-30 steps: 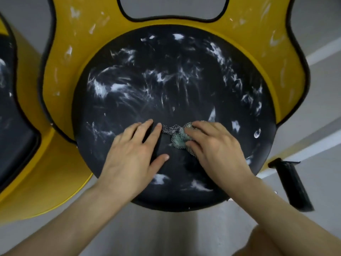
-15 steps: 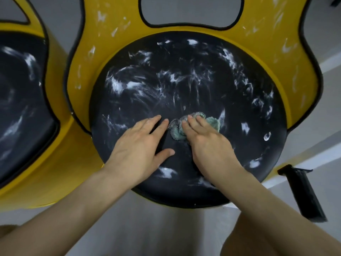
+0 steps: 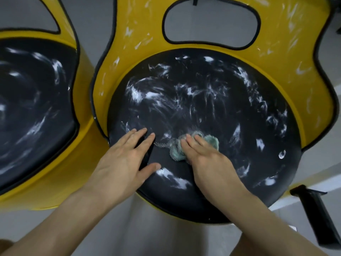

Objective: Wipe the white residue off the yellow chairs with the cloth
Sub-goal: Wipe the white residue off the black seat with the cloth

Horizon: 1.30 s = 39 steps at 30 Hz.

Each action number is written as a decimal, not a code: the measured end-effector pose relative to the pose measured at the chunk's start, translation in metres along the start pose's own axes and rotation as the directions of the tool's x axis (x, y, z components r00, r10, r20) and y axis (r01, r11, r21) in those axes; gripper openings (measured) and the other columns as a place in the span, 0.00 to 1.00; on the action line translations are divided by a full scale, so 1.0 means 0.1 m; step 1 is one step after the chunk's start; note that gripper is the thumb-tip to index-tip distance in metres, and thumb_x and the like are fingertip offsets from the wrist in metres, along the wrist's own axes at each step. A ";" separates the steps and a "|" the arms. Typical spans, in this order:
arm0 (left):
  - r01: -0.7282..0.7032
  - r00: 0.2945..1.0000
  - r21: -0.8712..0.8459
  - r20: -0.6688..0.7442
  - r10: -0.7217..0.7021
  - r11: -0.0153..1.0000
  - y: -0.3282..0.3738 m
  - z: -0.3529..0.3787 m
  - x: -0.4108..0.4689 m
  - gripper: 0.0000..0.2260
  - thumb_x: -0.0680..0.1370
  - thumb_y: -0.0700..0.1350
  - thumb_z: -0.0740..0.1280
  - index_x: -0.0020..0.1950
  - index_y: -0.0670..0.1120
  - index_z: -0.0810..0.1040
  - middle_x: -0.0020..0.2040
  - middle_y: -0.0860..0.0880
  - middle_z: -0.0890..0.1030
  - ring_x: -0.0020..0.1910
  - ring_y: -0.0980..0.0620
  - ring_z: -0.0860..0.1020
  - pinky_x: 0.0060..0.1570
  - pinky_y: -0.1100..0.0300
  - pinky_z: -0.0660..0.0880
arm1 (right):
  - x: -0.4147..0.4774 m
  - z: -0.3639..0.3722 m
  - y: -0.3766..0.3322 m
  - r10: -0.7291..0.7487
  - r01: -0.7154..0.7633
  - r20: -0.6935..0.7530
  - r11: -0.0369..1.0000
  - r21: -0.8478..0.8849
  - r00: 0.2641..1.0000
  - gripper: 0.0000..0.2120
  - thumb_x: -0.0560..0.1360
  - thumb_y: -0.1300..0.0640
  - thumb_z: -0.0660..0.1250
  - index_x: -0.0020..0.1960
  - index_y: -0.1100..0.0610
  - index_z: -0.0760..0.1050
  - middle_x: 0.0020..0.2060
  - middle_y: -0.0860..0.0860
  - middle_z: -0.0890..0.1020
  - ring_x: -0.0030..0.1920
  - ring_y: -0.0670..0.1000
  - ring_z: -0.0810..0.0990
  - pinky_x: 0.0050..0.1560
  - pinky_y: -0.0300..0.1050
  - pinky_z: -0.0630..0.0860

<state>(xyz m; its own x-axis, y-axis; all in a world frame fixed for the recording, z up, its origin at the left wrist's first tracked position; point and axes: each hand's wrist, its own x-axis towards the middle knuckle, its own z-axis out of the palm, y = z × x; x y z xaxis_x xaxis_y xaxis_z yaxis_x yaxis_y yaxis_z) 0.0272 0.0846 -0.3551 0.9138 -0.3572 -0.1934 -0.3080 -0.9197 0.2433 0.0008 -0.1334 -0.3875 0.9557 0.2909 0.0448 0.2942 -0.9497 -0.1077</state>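
Head view showed our left hand [image 3: 125, 163] flat and spread on the near seat [image 3: 166, 200]. Our right hand [image 3: 208, 163], flatter than a second before, pressed the cloth [image 3: 212, 142] slightly farther forward. Beyond, white residue [image 3: 144, 95] still streaked the seat, the yellow chair back [image 3: 304, 43] and the second chair [image 3: 55, 182].

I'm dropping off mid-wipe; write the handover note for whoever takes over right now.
Left hand: open, flat on the black seat of the near chair.
Right hand: open, fingers pressing the green cloth onto the seat's front middle.
Done: only a small patch around the cloth looks wiped.
Left: white streaks across most of that seat, its yellow backrest, and the second chair on the left.
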 end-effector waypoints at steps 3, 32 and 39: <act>-0.021 0.999 -0.018 0.033 0.022 1.000 -0.06 -0.01 -0.05 0.38 0.77 0.69 0.54 0.81 0.57 0.42 0.82 0.56 0.40 0.80 0.55 0.38 0.72 0.63 0.38 | -0.41 -0.11 -0.06 -0.019 0.019 0.069 1.000 0.006 0.997 0.30 0.70 0.63 0.51 0.67 0.57 0.78 0.65 0.51 0.80 0.65 0.52 0.78 0.59 0.41 0.75; -0.032 0.997 -0.129 0.062 0.040 0.991 -0.18 0.06 -0.07 0.47 0.76 0.69 0.61 0.80 0.51 0.34 0.79 0.55 0.32 0.76 0.59 0.30 0.70 0.65 0.33 | 0.04 -0.05 -0.38 -0.039 0.029 0.132 0.997 0.072 0.990 0.36 0.60 0.66 0.79 0.67 0.57 0.77 0.65 0.51 0.80 0.66 0.52 0.78 0.63 0.42 0.69; -0.035 0.996 -0.111 0.073 0.044 0.993 -0.19 0.05 0.00 0.49 0.75 0.70 0.60 0.80 0.50 0.33 0.79 0.55 0.31 0.76 0.57 0.29 0.71 0.64 0.33 | 0.67 0.09 -0.36 0.020 -0.020 0.025 1.000 0.014 0.999 0.30 0.67 0.69 0.73 0.69 0.61 0.75 0.67 0.56 0.78 0.68 0.57 0.75 0.67 0.47 0.65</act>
<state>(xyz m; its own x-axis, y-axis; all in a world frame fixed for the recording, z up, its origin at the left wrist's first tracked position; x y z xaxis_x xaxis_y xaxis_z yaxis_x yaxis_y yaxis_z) 0.0317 0.1010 -0.3647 0.8777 -0.4079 -0.2514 -0.3089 -0.8828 0.3538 0.0549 -0.0789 -0.3891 0.9613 0.2750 0.0179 0.2751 -0.9536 -0.1226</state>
